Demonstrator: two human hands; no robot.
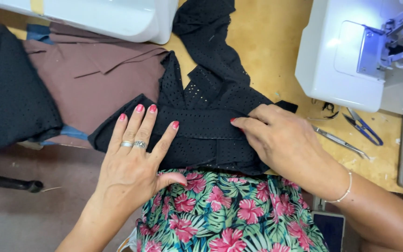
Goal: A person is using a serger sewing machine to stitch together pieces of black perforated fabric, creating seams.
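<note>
The left hand (pixel 134 161) is pressing flat, fingers spread, and the right hand (pixel 281 140) is pinching a fold in the black mesh (pixel 201 126) at the desk (pixel 267 42) edge, folding seemingly underway, nothing yet at the sewing machine (pixel 350 51) beyond.

- The left hand (pixel 134 156) is pressing flat on black perforated fabric (pixel 206 116).
- The right hand (pixel 281 140) is pinching its fold.
- Tweezers (pixel 339 141) and snips (pixel 362 126) are lying beside a white sewing machine (pixel 336 65).
</note>
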